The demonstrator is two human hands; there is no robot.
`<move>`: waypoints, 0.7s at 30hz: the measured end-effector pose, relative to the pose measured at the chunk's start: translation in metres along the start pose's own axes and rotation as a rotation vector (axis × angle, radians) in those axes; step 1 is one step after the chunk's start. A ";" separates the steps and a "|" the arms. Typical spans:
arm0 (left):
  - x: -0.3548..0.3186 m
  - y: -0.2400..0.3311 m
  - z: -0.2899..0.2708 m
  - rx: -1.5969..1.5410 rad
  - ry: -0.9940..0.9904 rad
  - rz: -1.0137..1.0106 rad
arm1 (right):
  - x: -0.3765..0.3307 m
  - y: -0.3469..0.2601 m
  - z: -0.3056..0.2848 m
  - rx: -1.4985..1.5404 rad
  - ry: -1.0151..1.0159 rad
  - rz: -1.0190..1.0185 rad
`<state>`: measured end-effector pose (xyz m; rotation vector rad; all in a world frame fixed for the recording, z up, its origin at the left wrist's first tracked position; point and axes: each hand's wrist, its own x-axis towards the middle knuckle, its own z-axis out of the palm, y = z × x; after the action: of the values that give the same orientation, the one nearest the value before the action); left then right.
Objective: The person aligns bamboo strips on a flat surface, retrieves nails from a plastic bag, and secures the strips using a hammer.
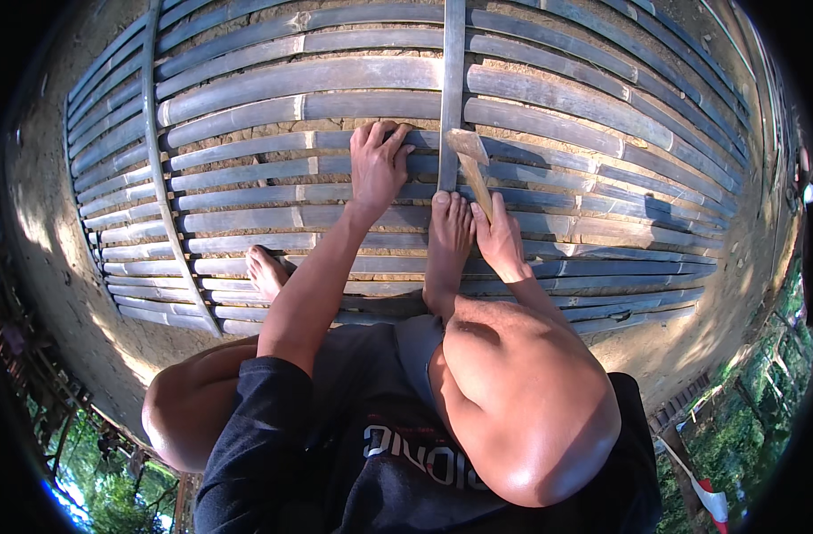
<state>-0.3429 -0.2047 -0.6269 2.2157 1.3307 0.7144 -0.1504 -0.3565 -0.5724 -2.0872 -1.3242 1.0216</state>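
Observation:
My right hand (500, 236) is closed around the wooden handle (477, 182) of a hammer, whose pale, worn head (467, 145) is raised beside an upright crosspiece (453, 71). The fingers of my left hand (380, 169) are bent over a split-bamboo slat (331, 140), left of that crosspiece, with fingers and thumb at its edges. Whether anything small is under those fingers is hidden. Many weathered grey slats lie side by side across the crosspieces, forming a wide panel. My bare foot (449, 236) presses on the slats near the crosspiece's lower end, between my hands.
A second crosspiece (155, 133) runs down the panel's left part. My other foot (266, 271) is on the near left slats. Dry bare soil (46, 178) surrounds the panel and shows through the gaps. Green plants (767, 427) and a red and white cloth (711, 503) are at lower right.

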 end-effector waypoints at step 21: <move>-0.001 0.002 -0.002 -0.008 -0.019 -0.016 | 0.001 -0.005 0.002 -0.007 -0.008 0.000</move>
<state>-0.3437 -0.2064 -0.6241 2.1978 1.3330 0.6896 -0.1547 -0.3537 -0.5696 -2.0904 -1.3338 1.0280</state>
